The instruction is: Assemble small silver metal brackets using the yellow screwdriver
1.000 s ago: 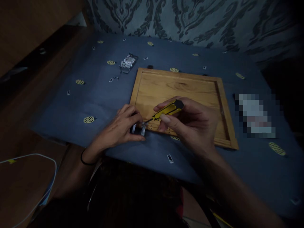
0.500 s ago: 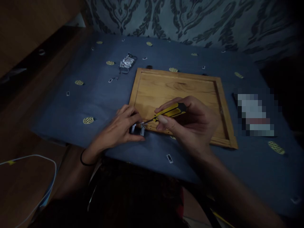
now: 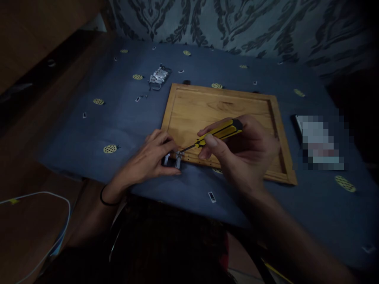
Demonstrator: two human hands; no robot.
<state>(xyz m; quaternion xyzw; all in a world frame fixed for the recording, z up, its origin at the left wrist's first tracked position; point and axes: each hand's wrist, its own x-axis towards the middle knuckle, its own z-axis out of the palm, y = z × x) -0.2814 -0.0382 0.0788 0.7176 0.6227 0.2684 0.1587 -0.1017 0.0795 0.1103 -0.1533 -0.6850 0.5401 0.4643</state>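
In the head view, my left hand (image 3: 152, 156) is closed on a metal cabinet hinge (image 3: 178, 159) at the near left corner of a framed wooden panel (image 3: 204, 106). Its thumb lies below the hinge and its fingers above. My right hand (image 3: 245, 157) grips a yellow and black screwdriver (image 3: 219, 133) by the handle. The screwdriver slants down to the left, and its tip is at the hinge; whether it sits in a screw is too small to tell. Along the panel's near edge are several small dark holes.
More metal hinges (image 3: 160, 75) lie in a group at the back left, with small screws (image 3: 146, 96) in front of them. A phone-like object (image 3: 319, 142), pixelated, lies right of the panel. A pineapple-print blue cloth (image 3: 118, 122) covers the table. A white cable (image 3: 44, 193) hangs at lower left.
My right hand and the screwdriver handle have shifted slightly to the right and up, so more of the shaft shows. My left hand stays at the hinge.
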